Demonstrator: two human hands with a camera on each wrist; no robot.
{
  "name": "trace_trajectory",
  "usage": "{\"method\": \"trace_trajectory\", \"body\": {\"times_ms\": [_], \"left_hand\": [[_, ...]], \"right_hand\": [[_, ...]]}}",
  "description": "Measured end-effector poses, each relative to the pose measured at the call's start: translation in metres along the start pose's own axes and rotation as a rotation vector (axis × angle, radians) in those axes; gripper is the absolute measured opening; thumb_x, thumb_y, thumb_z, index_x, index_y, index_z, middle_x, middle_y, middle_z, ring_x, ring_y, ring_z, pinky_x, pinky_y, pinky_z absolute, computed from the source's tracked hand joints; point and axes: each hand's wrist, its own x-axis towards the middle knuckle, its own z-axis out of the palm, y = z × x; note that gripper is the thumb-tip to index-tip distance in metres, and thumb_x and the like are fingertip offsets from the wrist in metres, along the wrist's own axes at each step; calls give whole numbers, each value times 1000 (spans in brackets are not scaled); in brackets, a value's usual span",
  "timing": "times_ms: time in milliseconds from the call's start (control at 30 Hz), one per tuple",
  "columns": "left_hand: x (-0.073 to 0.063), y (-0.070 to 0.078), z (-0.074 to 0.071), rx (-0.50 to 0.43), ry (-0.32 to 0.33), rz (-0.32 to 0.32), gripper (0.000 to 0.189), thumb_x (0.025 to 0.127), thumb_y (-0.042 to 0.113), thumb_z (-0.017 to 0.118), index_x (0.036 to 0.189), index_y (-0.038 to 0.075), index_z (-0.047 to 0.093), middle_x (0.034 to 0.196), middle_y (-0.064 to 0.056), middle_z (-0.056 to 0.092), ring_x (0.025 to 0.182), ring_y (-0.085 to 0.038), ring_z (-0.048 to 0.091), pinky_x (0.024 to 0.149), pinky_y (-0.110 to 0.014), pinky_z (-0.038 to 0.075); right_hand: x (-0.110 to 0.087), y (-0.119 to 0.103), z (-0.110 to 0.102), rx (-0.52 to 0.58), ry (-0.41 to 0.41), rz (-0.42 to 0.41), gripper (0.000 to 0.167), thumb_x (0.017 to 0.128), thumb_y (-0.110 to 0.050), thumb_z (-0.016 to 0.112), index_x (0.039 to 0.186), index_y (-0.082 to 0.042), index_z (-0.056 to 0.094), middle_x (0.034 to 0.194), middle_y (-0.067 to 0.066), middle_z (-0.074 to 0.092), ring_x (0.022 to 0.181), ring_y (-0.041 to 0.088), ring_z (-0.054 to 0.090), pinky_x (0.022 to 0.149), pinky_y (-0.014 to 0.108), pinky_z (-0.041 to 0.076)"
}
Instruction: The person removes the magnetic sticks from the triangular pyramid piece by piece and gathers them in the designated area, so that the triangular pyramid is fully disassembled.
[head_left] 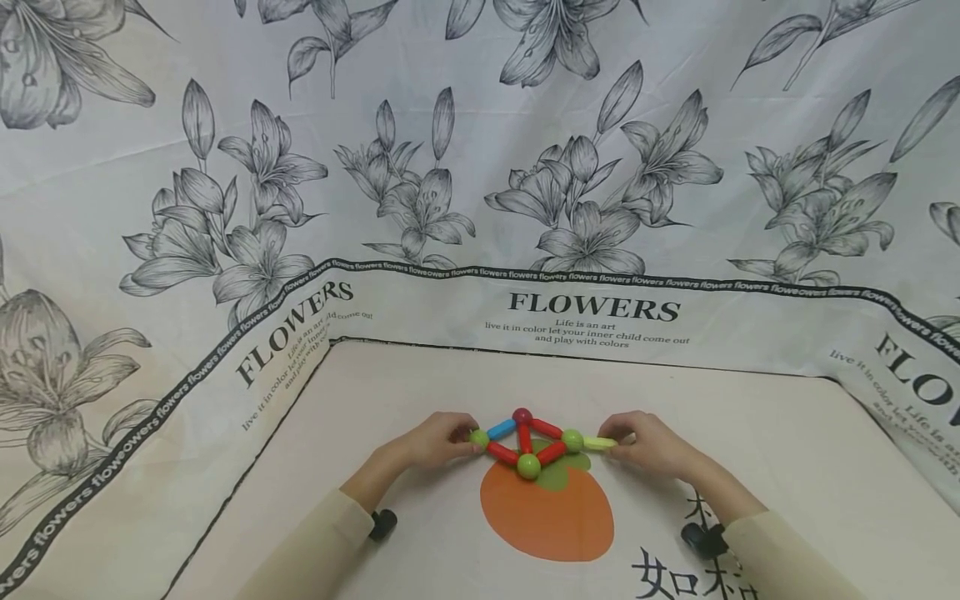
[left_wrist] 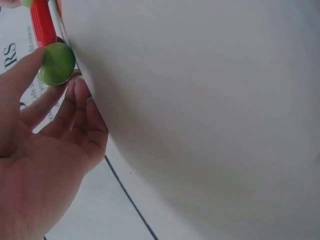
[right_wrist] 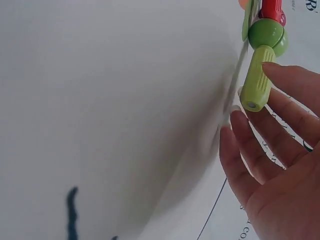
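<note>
On the table lies a flat diamond frame of magnetic rods and balls. Its corners are three green balls and one red ball (head_left: 522, 415); several red rods (head_left: 547, 428) and one blue rod (head_left: 501, 429) link them, one red rod crossing the middle. My left hand (head_left: 437, 439) pinches the leftmost green ball (left_wrist: 57, 64) between thumb and fingers. A yellow-green rod (right_wrist: 257, 78) sticks out from the right green ball (head_left: 572, 440), and my right hand (head_left: 643, 442) pinches it near its free end, thumb on top. The near green ball (head_left: 528, 465) is untouched by either hand.
Under the frame, the white table cover (head_left: 405, 542) carries a printed orange persimmon (head_left: 547, 517) and dark written characters (head_left: 663, 573). A flower-patterned cloth (head_left: 420, 208) rises behind and at the sides. Dark wrist straps sit at both sleeves.
</note>
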Motion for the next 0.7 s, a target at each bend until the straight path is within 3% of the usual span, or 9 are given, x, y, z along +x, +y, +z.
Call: {"method": "trace_trajectory", "body": {"times_ms": [200,433,700], "left_hand": [[1,2,-1,-3,-5,-19,29,98,26,70,122,9,67,93,4,59,89,-14,54,79,-27,48],[2,1,-2,1,-5,-8,31,99,26,70,122,7,66,93,3,59,89,-14,54,79,-28,48],[1,1,-1,8,-14,-1,29,99,25,70,121,6,66,91,2,58,87,-14,52,77,-28,46]], "right_hand": [[6,-14,-4,-17,50,-76,25,89,-13,75,112,-4,71,107,7,72,99,25,65,84,43,55],[27,-43,6,-13,78,-171,34,92,-12,73,122,0,66,117,15,69,107,34,62,91,52,54],[52,-66,33,20,45,-198,37,92,-13,75,126,-3,66,124,14,66,118,38,58,100,58,48]]}}
